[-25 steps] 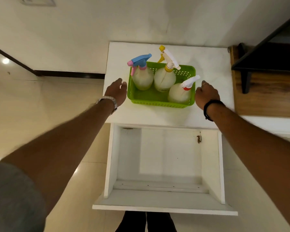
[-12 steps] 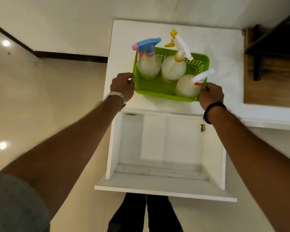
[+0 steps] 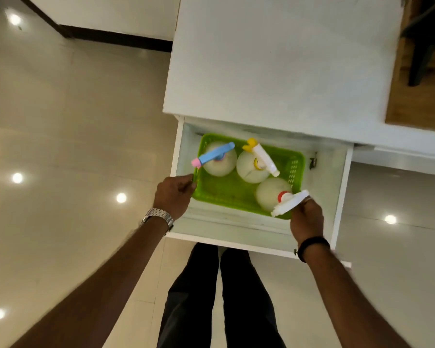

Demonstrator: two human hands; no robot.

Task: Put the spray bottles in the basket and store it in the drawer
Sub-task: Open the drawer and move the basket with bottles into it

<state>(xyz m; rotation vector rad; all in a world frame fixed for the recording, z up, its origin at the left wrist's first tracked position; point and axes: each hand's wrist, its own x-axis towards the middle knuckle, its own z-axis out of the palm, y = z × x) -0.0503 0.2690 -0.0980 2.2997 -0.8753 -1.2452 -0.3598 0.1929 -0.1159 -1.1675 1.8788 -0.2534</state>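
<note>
A green plastic basket sits low inside the open white drawer. Three spray bottles stand in it: one with a blue and pink head at the back left, one with a yellow and white head at the back middle, one with a white and red head at the front right. My left hand grips the basket's left rim. My right hand holds the basket's front right corner, partly hidden behind the white spray head.
The white cabinet top lies above the drawer. A wooden surface with a dark stand is at the upper right. A glossy tiled floor spreads to the left. My dark trouser legs stand just before the drawer front.
Both hands closed on the basket, lifted it off the cabinet top and lowered it toward me into the open drawer. The camera tilted downward.
</note>
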